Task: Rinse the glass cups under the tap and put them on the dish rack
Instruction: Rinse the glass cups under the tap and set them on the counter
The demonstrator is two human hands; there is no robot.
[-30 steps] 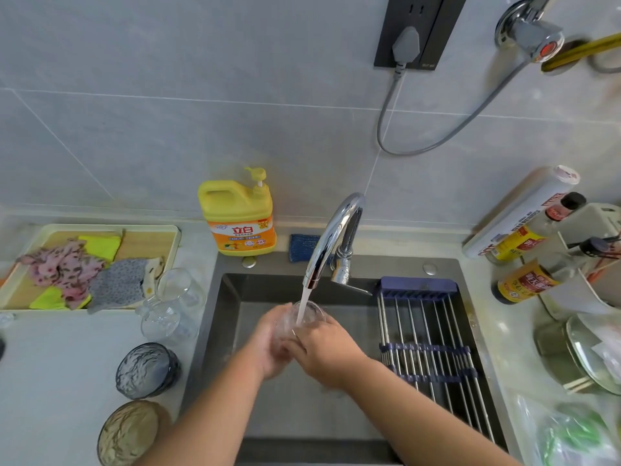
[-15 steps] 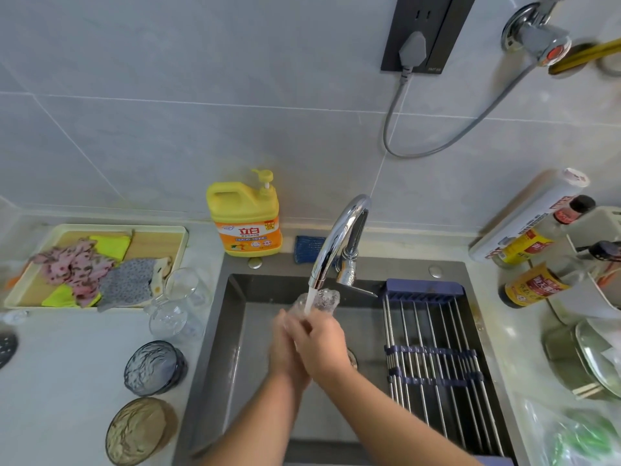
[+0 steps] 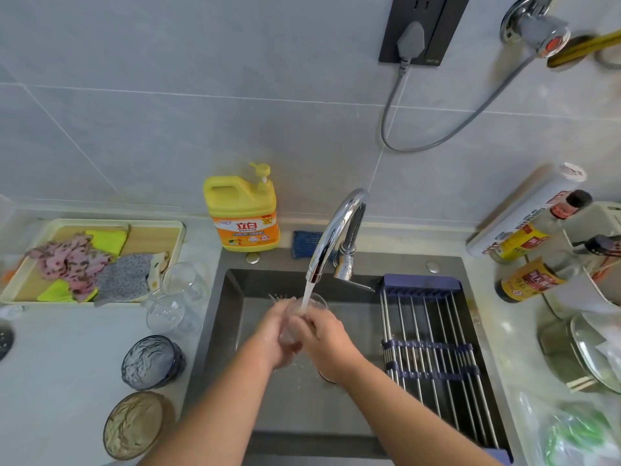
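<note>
While both hands hold the clear glass cup (image 3: 317, 301) under the tap (image 3: 336, 230) stream, 12 o'clock in the sink (image 3: 232, 331) | left hand (image 3: 277, 336), right hand (image 3: 326, 334): fingers curled round it | my worry: wet glass slips, strikes steel | dish rack (image 3: 433, 331) at 3 o'clock

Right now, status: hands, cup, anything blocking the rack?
Left hand and right hand both grip one glass cup under the running tap. Dish rack bare, nothing in the way.
</note>
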